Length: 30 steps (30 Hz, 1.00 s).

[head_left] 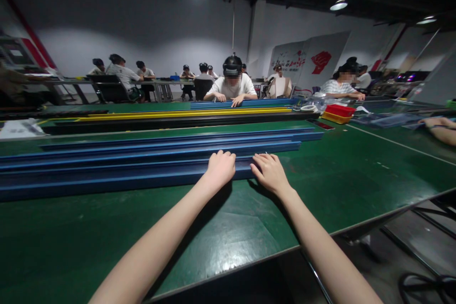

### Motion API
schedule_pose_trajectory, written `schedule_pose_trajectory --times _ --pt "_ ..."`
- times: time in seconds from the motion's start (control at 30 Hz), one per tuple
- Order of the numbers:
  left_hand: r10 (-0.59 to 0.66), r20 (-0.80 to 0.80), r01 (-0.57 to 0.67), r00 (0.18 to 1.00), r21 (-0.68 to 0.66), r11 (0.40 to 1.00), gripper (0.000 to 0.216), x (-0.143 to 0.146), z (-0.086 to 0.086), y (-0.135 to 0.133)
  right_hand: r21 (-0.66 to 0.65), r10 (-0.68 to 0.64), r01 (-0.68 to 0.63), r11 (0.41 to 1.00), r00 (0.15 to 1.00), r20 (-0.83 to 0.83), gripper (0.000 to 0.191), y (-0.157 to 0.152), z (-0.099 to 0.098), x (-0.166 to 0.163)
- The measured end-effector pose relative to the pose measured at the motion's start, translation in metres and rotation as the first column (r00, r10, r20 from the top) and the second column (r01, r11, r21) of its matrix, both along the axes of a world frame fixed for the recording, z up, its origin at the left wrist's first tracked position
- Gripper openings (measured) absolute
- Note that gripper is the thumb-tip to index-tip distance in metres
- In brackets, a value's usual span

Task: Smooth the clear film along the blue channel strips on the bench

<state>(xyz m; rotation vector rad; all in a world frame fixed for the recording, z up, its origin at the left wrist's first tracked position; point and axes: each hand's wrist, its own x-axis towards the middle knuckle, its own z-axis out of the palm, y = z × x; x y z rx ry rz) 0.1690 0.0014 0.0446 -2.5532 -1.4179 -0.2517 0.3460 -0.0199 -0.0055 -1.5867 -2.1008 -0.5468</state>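
A long blue channel-shaped strip [142,175] lies along the green table, nearest to me of several like it. My left hand [221,169] is closed over this strip a little short of its right end, with the fingers bent over the far side. At the right end, my right hand [272,172] grips the same strip, fingers bent over it and thumb reaching toward the left. A tiny white tip shows by the right fingers; what it belongs to is hidden. Behind the hands lie more blue strips [278,146], roughly parallel to the near one.
Yellow strips [199,114] and a black strip [178,123] run across the green table [228,242]. Red and yellow bins [338,113] stand behind a phone [323,125]. A co-worker [233,83] handles blue strips opposite; another person's arm [441,129] is at right.
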Motion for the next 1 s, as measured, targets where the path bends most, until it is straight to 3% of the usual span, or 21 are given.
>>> schedule_pose_trajectory --times 0.1,0.2,0.43,0.6,0.8,1.0 --pt "-0.108 0.016 0.108 0.994 -0.002 0.994 0.027 0.002 -0.004 -0.001 -0.014 0.057 -0.056 0.998 0.998 0.026 0.038 0.0 -0.001 -0.002" --pt "-0.132 -0.003 0.132 0.991 -0.031 0.991 0.029 0.002 -0.006 0.0 0.006 0.029 -0.029 1.0 0.999 0.021 0.037 0.0 0.0 0.001" --pt "0.002 -0.042 -0.004 0.999 -0.059 0.998 0.029 -0.003 0.004 0.001 0.054 -0.111 0.115 0.992 0.992 -0.062 0.037 -0.001 0.002 0.014" --pt "0.123 -0.034 -0.125 0.992 -0.047 0.991 0.028 -0.007 0.006 0.002 0.05 -0.12 0.123 0.991 0.99 -0.069 0.038 -0.001 0.003 0.015" --pt "0.047 -0.005 -0.047 0.999 0.006 0.999 0.027 0.001 0.0 -0.002 0.022 -0.045 0.046 0.999 0.997 -0.061 0.036 -0.001 0.003 0.007" --pt "-0.082 0.03 0.082 0.996 0.014 0.997 0.027 0.009 -0.009 -0.006 -0.035 0.133 -0.134 0.99 0.991 -0.028 0.036 -0.004 0.003 -0.001"
